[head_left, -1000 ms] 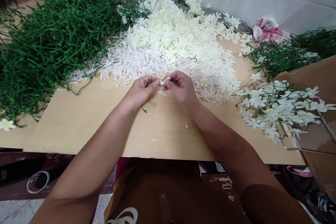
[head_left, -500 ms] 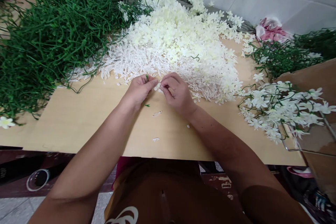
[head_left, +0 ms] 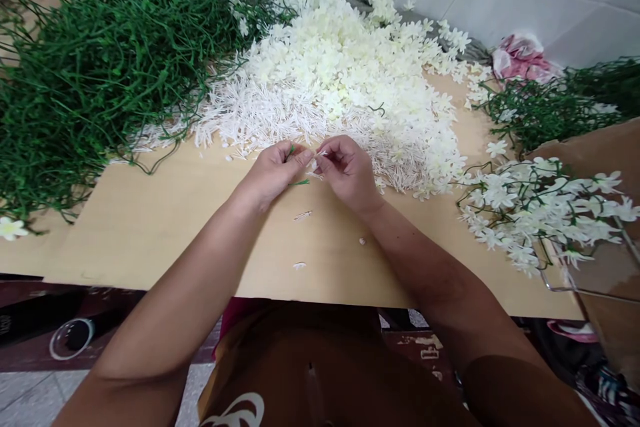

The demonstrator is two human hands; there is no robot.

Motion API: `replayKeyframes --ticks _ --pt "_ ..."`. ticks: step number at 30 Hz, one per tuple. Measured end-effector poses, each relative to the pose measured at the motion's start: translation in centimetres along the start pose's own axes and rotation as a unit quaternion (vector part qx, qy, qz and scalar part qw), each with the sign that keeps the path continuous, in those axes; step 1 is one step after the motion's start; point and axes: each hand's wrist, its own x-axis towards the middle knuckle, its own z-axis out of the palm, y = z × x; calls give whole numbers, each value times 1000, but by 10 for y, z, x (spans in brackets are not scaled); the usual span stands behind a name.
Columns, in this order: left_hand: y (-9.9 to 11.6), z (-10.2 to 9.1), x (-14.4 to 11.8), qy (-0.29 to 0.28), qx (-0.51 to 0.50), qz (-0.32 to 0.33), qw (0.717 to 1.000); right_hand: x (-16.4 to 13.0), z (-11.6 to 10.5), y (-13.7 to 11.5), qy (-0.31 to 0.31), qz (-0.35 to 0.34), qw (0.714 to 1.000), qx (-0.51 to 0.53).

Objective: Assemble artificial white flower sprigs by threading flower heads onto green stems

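My left hand [head_left: 273, 172] pinches a thin green plastic stem [head_left: 299, 182] whose tip pokes out above and below the fingers. My right hand [head_left: 347, 170] faces it, fingertips closed on a small white flower piece [head_left: 316, 159]. Both hands meet above the light wooden board [head_left: 150, 227], just in front of the big heap of white artificial flowers [head_left: 345, 67] and white stamen pieces [head_left: 250, 117]. A few loose white bits [head_left: 303, 215] lie on the board under my wrists.
A large tangle of green stems [head_left: 95, 67] fills the left side. Finished sprays of white flowers on green stems [head_left: 540, 207] lie at the right over a cardboard box [head_left: 600, 147]. More green sprays [head_left: 545, 107] and a pink bag [head_left: 520, 57] sit behind, against a tiled wall.
The hands stayed together at the heap's front edge, shifting slightly. The green stem turned in the left fingers, and its lower end now sticks out to the right.
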Motion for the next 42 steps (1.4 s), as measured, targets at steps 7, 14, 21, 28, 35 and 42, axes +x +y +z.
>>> replayKeyframes --ticks 7,14,21,28,35,42 --pt "-6 -2 3 -6 79 30 996 2 -3 2 -2 13 999 37" --pt "-4 0 2 -16 59 24 998 1 -3 -1 13 -34 999 -33" --pt "-4 0 3 -5 71 21 997 2 -5 -7 20 -85 992 -94" --pt "-4 1 5 6 52 20 998 1 -4 -5 1 -65 995 -73" --pt "-4 1 4 -11 59 27 998 2 -3 4 -3 -2 1000 -18" --pt "-7 -2 5 -19 43 21 999 0 -1 -5 -12 -89 991 -101"
